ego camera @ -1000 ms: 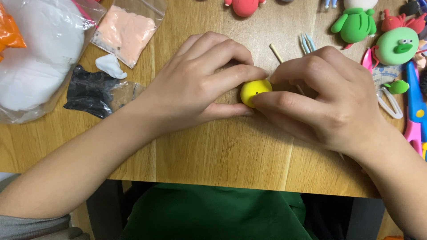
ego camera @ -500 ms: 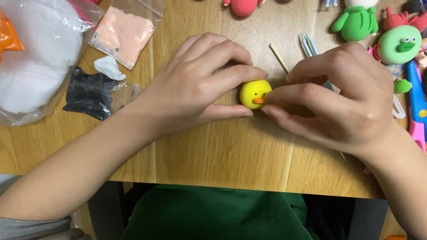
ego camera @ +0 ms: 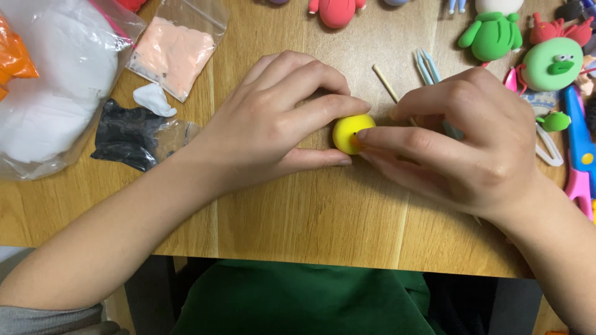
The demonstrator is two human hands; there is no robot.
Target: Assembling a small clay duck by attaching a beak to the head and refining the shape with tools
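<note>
A small yellow clay ball [ego camera: 346, 131] with a black dot eye and an orange beak sits on the wooden table [ego camera: 298, 217]. My left hand [ego camera: 273, 124] cups it from the left, thumb and index finger pinching its sides. My right hand [ego camera: 459, 146] comes in from the right, its index fingertip pressed against the orange beak on the ball's right side. Most of the ball is hidden by my fingers.
Bags of white [ego camera: 56, 93], pink [ego camera: 174, 53] and black clay [ego camera: 133, 133] lie at the left. A wooden stick [ego camera: 385, 84], blue tools [ego camera: 427, 67], green clay figures [ego camera: 493, 34], a red figure [ego camera: 335, 11] and scissors [ego camera: 580, 161] sit at the right and back.
My right hand moved back onto the ball, and its fingertip now covers most of the orange beak that showed half a second ago. My left hand stayed put.
</note>
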